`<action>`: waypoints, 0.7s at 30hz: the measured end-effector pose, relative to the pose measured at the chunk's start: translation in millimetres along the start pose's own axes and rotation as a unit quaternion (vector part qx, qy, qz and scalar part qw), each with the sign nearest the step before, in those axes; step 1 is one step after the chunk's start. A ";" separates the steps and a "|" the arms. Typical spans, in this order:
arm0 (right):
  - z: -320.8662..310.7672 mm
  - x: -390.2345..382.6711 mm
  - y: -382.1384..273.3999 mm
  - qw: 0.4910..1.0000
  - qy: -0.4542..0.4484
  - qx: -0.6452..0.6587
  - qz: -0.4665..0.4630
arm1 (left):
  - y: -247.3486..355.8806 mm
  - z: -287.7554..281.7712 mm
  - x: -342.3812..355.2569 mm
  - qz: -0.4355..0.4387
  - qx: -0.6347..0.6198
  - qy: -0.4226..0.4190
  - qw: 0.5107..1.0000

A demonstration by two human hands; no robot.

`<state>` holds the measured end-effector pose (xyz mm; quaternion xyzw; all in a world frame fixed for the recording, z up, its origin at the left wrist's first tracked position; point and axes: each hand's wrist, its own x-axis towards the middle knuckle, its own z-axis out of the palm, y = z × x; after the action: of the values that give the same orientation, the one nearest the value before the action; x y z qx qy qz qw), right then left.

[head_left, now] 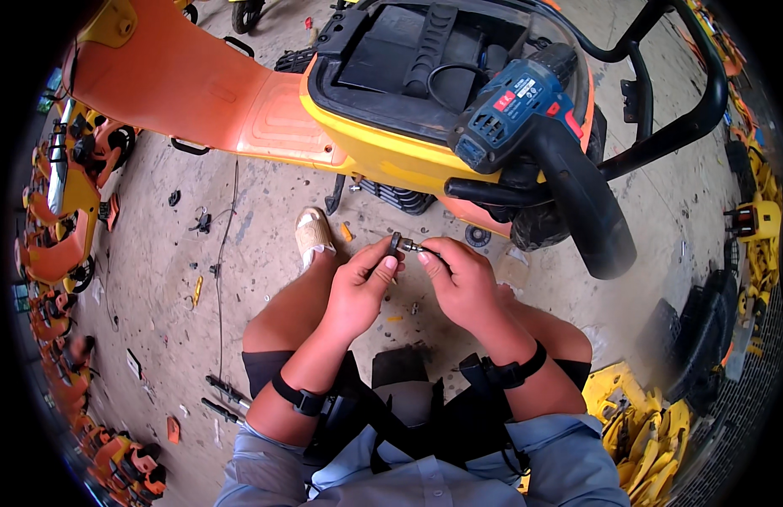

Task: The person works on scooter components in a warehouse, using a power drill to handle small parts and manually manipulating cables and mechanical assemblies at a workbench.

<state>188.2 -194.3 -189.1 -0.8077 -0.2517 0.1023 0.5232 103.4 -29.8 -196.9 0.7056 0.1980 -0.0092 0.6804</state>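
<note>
Fitting (408,246): dark disc (396,242), silvery collar (409,245), black end.

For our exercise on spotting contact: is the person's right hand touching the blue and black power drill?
Apart. The head view shows the right hand left of the power drill, with floor visible between them.

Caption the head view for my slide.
Left hand and right hand hold a small part beside a yellow-orange scooter.
</note>
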 end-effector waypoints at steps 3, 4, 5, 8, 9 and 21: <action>0.0 -0.1 0.5 1.000 -0.002 0.004 0.004 | 1.5 0.2 -0.1 0.007 0.011 0.000 1.000; -0.5 -0.1 0.6 1.000 -0.005 0.005 0.006 | 1.8 0.4 -0.2 0.009 0.013 0.000 1.000; -1.0 0.0 0.5 1.000 -0.008 0.006 0.008 | 0.9 0.0 -0.2 0.013 0.016 -0.001 1.000; -2.5 1.4 -3.5 0.999 -0.017 0.013 0.030 | -2.0 -1.3 -0.5 0.019 0.021 -0.004 1.000; -2.7 1.6 -4.6 0.999 -0.020 0.016 0.040 | -2.2 -1.5 -0.9 0.020 0.020 -0.004 1.000; -7.3 0.9 4.7 0.964 -0.118 0.160 0.177 | 8.5 -5.2 -4.6 0.060 0.059 -0.017 0.996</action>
<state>193.6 -201.2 -190.1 -0.7270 -0.1453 0.3270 0.5860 100.3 -25.9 -187.1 0.7549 0.1430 0.0077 0.6400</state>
